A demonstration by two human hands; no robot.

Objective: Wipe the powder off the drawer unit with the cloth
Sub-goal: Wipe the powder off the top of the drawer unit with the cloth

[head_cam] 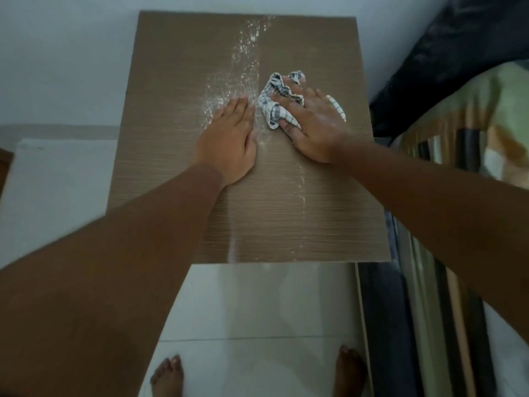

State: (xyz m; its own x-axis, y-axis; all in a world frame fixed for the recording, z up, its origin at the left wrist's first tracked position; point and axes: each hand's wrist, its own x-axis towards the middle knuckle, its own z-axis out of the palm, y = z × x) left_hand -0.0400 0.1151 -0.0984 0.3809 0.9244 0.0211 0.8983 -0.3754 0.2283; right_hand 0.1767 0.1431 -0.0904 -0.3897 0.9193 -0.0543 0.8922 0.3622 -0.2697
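White cloth [270, 108] under R hand [315, 124], L hand [229, 138] flat beside.

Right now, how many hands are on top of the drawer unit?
2. The left hand lies flat at the powder; the right hand presses the cloth beside it.

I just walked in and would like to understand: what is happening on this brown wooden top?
A person is cleaning white powder off the top of the drawer unit. The right hand presses a bunched checked cloth onto the surface, fingers spread over it. The left hand lies flat on the top beside it. A band of powder remains from the far edge down to the hands, with thin streaks nearer the front.
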